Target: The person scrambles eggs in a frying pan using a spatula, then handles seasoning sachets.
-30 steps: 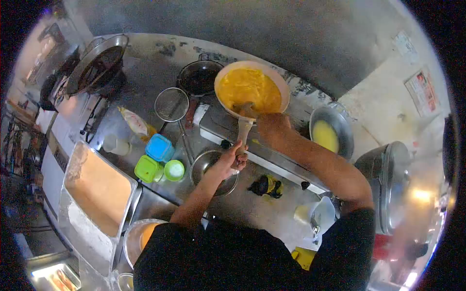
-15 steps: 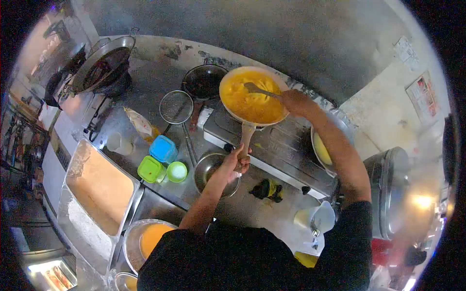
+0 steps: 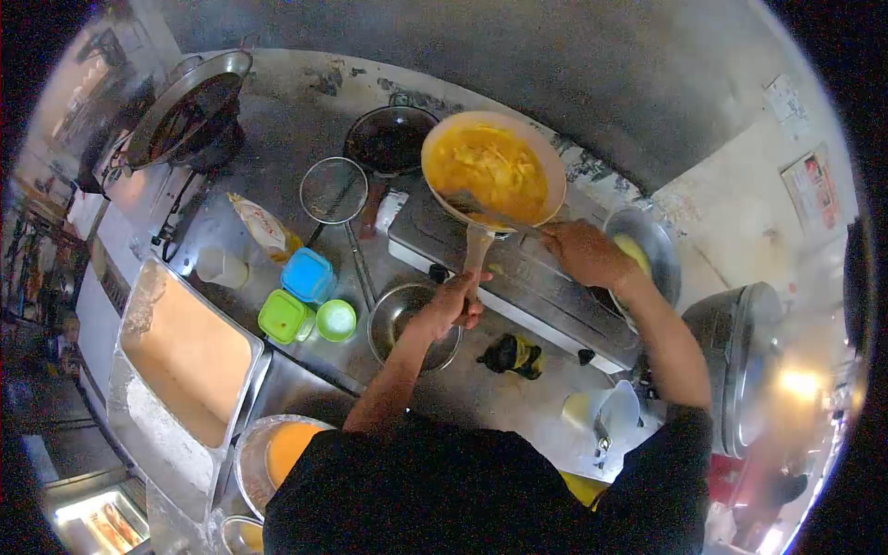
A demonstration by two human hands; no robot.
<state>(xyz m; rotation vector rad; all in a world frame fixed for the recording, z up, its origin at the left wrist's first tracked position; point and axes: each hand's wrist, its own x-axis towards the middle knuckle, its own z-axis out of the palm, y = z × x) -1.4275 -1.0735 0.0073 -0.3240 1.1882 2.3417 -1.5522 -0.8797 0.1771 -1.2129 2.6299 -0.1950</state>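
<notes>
A light-coloured frying pan (image 3: 559,171) sits over the gas stove (image 3: 546,277), holding a yellow-orange mixture (image 3: 495,171) that looks like egg in liquid. My left hand (image 3: 453,305) is wrapped around the pan's handle, above a steel bowl (image 3: 393,310). In my right hand (image 3: 592,254) is a spatula (image 3: 490,211), its blade at the near side of the pan and partly in the mixture. How deep the blade reaches cannot be made out.
Left of the stove are a strainer (image 3: 335,190), blue container (image 3: 308,275), green containers (image 3: 285,316) and a dark pan (image 3: 388,139). A tray of beige powder (image 3: 190,361) stands at left. A dark bottle (image 3: 511,356) and clear jug (image 3: 606,416) are nearer me.
My right hand has moved down and slightly right, bringing the spatula from the pan's middle to its near side. The pan appears tipped a little; my left hand keeps its grip.
</notes>
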